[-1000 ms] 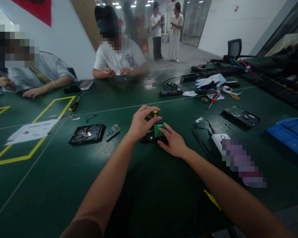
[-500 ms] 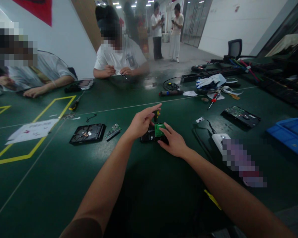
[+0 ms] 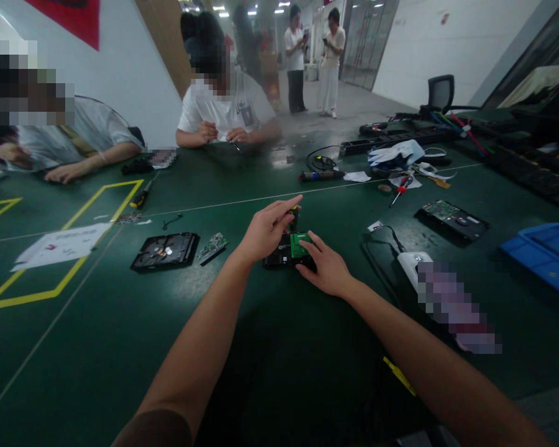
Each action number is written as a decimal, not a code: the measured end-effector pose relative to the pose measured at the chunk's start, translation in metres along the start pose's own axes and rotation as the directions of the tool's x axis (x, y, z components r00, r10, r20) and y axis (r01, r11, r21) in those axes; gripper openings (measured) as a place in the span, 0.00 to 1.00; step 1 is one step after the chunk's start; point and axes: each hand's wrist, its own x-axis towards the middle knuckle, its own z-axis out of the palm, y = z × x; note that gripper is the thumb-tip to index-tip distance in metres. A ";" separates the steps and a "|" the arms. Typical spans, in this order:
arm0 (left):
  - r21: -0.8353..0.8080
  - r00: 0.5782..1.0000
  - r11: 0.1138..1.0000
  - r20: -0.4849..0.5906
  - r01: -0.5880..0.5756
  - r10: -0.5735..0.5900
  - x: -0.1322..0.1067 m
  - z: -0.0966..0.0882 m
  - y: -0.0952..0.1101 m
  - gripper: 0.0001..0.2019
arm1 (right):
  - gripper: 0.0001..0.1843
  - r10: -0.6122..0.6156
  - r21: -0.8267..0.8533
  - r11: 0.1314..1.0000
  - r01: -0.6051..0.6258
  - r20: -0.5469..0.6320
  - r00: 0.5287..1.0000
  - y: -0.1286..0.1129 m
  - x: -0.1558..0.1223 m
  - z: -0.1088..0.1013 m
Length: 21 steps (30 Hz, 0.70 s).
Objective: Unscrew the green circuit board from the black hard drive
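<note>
While the left hand (image 3: 263,233) has its grip closed around an upright black-and-yellow screwdriver handle (image 3: 294,216) in the head view, the right hand (image 3: 326,266) rests at the right end of a small black rectangular hard drive (image 3: 276,257) with a green circuit board (image 3: 300,245). The right grip's fingers curve over the board, thumb apart at the near edge; how firmly they hold cannot be told. The drive lies mid-bench, between both hands, on the dark green bench (image 3: 97,347). To its left sit a loose grey-green circuit board (image 3: 213,246) and a larger black hard drive (image 3: 165,251); well to the right, a shallow blue plastic tray (image 3: 545,256). Across the bench, a white-shirted co-worker (image 3: 228,108) handles a slim tool.
</note>
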 end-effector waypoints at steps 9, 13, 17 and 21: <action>0.193 0.991 0.981 -0.135 0.005 0.022 0.001 0.007 -0.001 0.18 | 0.34 0.010 -0.008 1.000 -0.010 -0.003 1.000 -0.001 0.000 0.000; 0.154 0.993 0.988 -0.105 -0.029 0.045 0.001 0.005 0.001 0.19 | 0.34 0.009 -0.002 1.000 -0.009 0.002 1.000 -0.002 0.001 0.000; 0.112 0.991 0.994 -0.131 0.002 0.013 0.002 0.004 0.003 0.18 | 0.34 0.010 0.000 1.000 -0.010 -0.002 1.000 -0.002 0.000 0.000; 0.125 0.990 0.992 -0.142 0.030 -0.012 0.001 0.003 0.002 0.18 | 0.34 0.011 0.000 1.000 -0.011 -0.005 1.000 -0.001 0.000 0.000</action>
